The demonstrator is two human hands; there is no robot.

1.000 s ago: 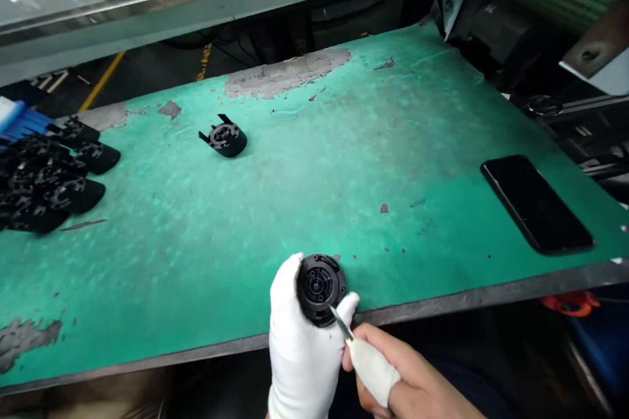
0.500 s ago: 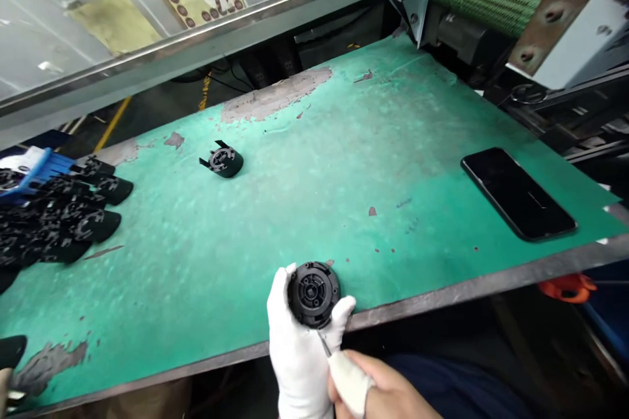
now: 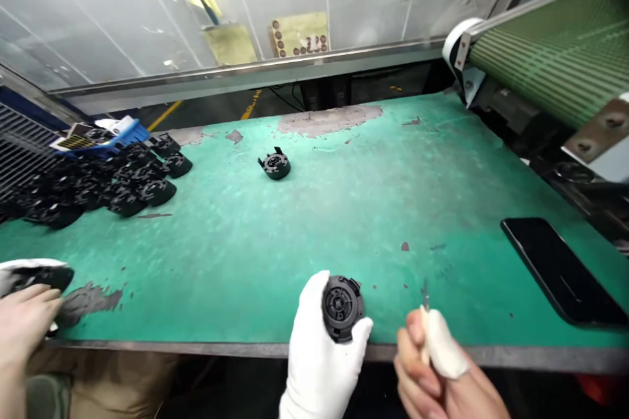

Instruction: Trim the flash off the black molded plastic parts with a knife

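Observation:
My left hand (image 3: 319, 353), in a white glove, grips a round black plastic part (image 3: 343, 306) by its rim near the table's front edge. The part's ribbed, ringed face is turned up. My right hand (image 3: 437, 366), with a pale cover on the thumb, is closed around a small thin-bladed tool (image 3: 426, 294), likely a knife, its tip pointing away from me. The blade is blurred and stands apart from the black part, to its right. Further back, a single black cup-shaped part (image 3: 276, 165) with two upright prongs sits on the green table (image 3: 354, 209).
Many black parts (image 3: 157, 191) cluster at the left beside a blue basket (image 3: 125, 136). A co-worker's hands (image 3: 24, 314) hold a black part at the left edge. A phone (image 3: 565, 272) lies at the right. A green conveyor belt (image 3: 550, 46) stands at the back right.
My right hand has drawn the blade away from the black part, off to the right. The view has swung left, bringing the co-worker's hands into sight. My left hand keeps its hold.

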